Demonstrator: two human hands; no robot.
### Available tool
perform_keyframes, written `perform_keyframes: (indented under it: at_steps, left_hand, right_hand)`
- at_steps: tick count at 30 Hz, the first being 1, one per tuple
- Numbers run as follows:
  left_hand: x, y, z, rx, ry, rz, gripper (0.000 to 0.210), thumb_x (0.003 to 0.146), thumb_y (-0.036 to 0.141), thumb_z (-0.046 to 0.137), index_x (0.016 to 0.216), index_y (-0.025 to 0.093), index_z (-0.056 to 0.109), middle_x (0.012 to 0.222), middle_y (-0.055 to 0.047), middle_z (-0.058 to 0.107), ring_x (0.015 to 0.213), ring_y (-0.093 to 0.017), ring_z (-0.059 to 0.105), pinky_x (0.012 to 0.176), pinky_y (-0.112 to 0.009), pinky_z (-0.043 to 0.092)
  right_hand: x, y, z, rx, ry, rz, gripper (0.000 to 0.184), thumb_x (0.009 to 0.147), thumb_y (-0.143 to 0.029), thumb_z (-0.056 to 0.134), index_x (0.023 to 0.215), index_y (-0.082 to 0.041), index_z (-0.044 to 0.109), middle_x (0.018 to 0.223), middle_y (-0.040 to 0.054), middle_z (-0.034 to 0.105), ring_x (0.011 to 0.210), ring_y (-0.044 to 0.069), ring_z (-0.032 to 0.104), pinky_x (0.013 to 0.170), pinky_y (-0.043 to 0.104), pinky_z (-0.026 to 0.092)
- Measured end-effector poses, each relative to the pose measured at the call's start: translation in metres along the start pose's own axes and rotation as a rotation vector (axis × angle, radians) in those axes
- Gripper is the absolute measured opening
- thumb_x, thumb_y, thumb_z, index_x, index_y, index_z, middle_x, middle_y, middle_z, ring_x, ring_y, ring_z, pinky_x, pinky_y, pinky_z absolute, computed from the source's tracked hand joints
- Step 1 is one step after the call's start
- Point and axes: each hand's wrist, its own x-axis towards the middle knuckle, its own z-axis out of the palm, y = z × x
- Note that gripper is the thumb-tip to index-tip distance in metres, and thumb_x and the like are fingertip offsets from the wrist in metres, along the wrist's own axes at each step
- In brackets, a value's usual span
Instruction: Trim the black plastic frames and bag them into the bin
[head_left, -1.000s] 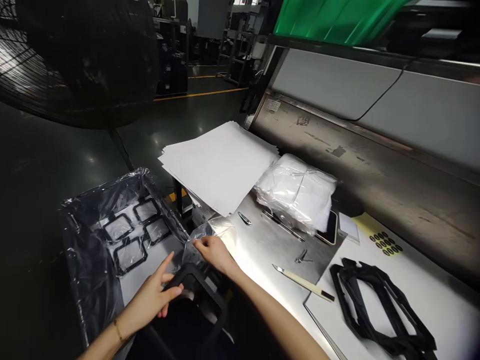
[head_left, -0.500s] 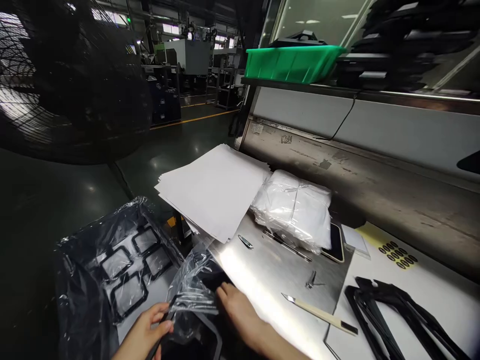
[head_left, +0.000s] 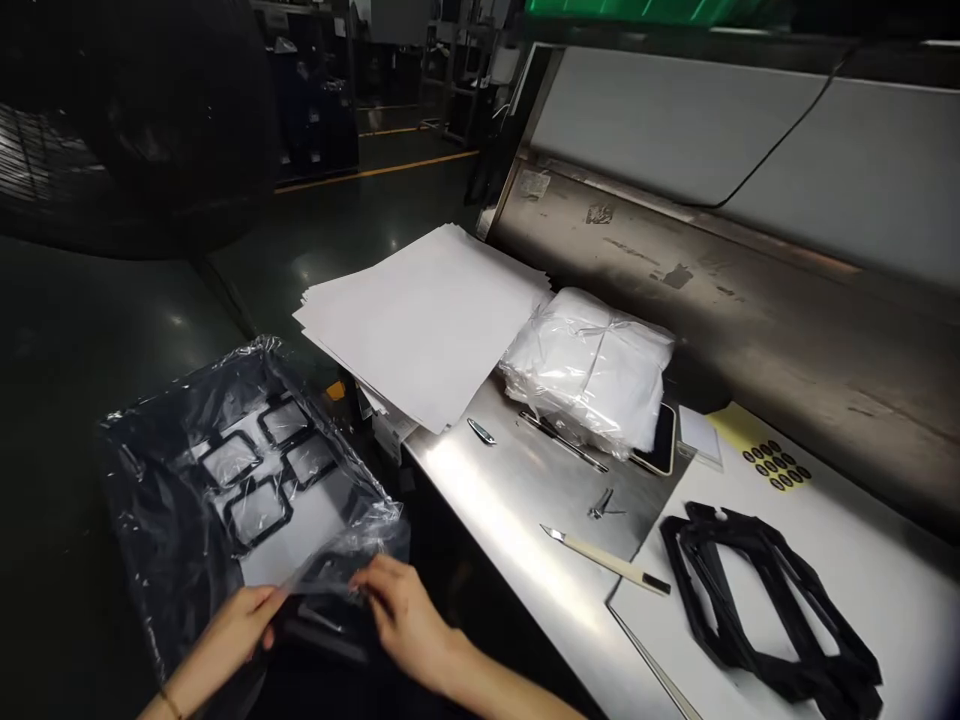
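A clear plastic bag (head_left: 324,578) stretches between my hands at the near edge of the lined bin. My left hand (head_left: 241,628) pinches its left end, fingers closed. On the other side my right hand (head_left: 405,612) grips the bag with curled fingers. Dark shapes show through and below the plastic; whether a frame is inside I cannot tell. Just beyond my hands, the plastic-lined bin (head_left: 176,385) holds several black frames (head_left: 259,512) wrapped in clear bags, laid on a white sheet.
On the metal bench (head_left: 517,550) lie a craft knife (head_left: 607,560), nail clippers (head_left: 602,505), tweezers (head_left: 652,665) and a pen (head_left: 562,442). Behind are a paper stack (head_left: 427,315) and a white plastic-wrapped bundle (head_left: 589,370). Black frames (head_left: 772,600) lie right; a large fan (head_left: 127,130) stands left.
The view has tilted down. My hands have moved left and down with the plastic, away from the bench edge and nearer the bin. The bag is now drawn out between both hands.
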Motion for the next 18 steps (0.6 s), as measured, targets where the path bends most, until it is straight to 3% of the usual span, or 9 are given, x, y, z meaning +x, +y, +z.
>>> perform_keyframes:
  at_steps: [5, 7, 10, 11, 12, 13, 14, 18]
  left_hand:
    - [-0.026, 0.045, -0.023, 0.130, 0.100, 0.067, 0.046, 0.069, 0.053, 0.046, 0.040, 0.017, 0.050, 0.032, 0.006, 0.032, 0.035, -0.010, 0.031, 0.042, -0.024, 0.020]
    - [-0.041, 0.057, -0.029, 0.091, 0.100, 0.069, 0.044, 0.067, 0.055, 0.046, 0.045, 0.018, 0.053, 0.035, 0.004, 0.039, 0.037, -0.011, 0.034, 0.043, -0.024, 0.023]
    - [-0.055, 0.052, -0.025, -0.123, -0.002, 0.028, 0.054, 0.059, 0.069, 0.039, 0.063, 0.019, 0.059, 0.054, -0.003, 0.060, 0.046, -0.019, 0.051, 0.042, -0.027, 0.032]
    - [-0.055, 0.046, -0.020, -0.247, -0.056, -0.021, 0.066, 0.059, 0.074, 0.025, 0.071, 0.019, 0.060, 0.059, -0.006, 0.062, 0.049, -0.022, 0.056, 0.040, -0.028, 0.033]
    - [-0.051, 0.040, -0.013, -0.535, -0.176, -0.170, 0.078, 0.057, 0.077, 0.013, 0.076, 0.017, 0.060, 0.060, -0.009, 0.063, 0.052, -0.026, 0.059, 0.037, -0.029, 0.034]
    - [-0.044, 0.034, -0.006, -0.773, -0.245, -0.269, 0.078, 0.059, 0.076, 0.014, 0.079, 0.015, 0.060, 0.060, -0.010, 0.063, 0.052, -0.025, 0.059, 0.038, -0.030, 0.036]
    - [-0.034, 0.029, 0.001, -0.834, -0.233, -0.260, 0.075, 0.065, 0.071, 0.013, 0.083, 0.014, 0.059, 0.065, -0.009, 0.063, 0.054, -0.022, 0.059, 0.042, -0.032, 0.040]
    - [0.017, 0.019, 0.024, -0.958, -0.145, -0.180, 0.034, 0.079, 0.042, 0.040, 0.093, 0.015, 0.055, 0.085, -0.004, 0.062, 0.068, -0.015, 0.059, 0.062, -0.034, 0.048]
  right_hand:
    - [0.038, -0.015, -0.039, -0.076, 0.085, -0.099, 0.034, 0.069, -0.002, 0.037, 0.092, -0.014, 0.058, 0.079, 0.0061, 0.049, 0.066, 0.014, 0.047, 0.061, 0.026, 0.041]
    - [0.049, -0.029, -0.051, -0.080, 0.106, -0.149, 0.034, 0.069, -0.002, 0.036, 0.092, -0.014, 0.057, 0.078, 0.0055, 0.049, 0.065, 0.013, 0.046, 0.060, 0.025, 0.040]
    - [0.054, -0.053, -0.056, -0.036, 0.125, -0.210, 0.030, 0.072, -0.003, 0.033, 0.087, -0.015, 0.056, 0.077, 0.0040, 0.051, 0.067, 0.012, 0.048, 0.061, 0.023, 0.040]
    - [0.054, -0.060, -0.054, 0.009, 0.115, -0.222, 0.028, 0.074, -0.005, 0.033, 0.084, -0.016, 0.056, 0.076, 0.0035, 0.052, 0.068, 0.012, 0.049, 0.062, 0.022, 0.041]
    - [0.053, -0.067, -0.050, 0.070, 0.095, -0.231, 0.027, 0.077, -0.006, 0.032, 0.082, -0.017, 0.056, 0.075, 0.0032, 0.053, 0.068, 0.011, 0.050, 0.063, 0.021, 0.041]
    - [0.052, -0.071, -0.044, 0.140, 0.062, -0.240, 0.026, 0.079, -0.008, 0.032, 0.080, -0.017, 0.057, 0.074, 0.0033, 0.054, 0.068, 0.011, 0.051, 0.063, 0.021, 0.042]
    - [0.051, -0.074, -0.036, 0.217, 0.016, -0.254, 0.026, 0.080, -0.011, 0.033, 0.078, -0.017, 0.058, 0.074, 0.0039, 0.056, 0.068, 0.012, 0.053, 0.063, 0.021, 0.042]
    - [0.040, -0.062, -0.006, 0.498, -0.174, -0.287, 0.030, 0.083, -0.025, 0.036, 0.074, -0.015, 0.062, 0.073, 0.0080, 0.061, 0.071, 0.015, 0.057, 0.066, 0.024, 0.044]
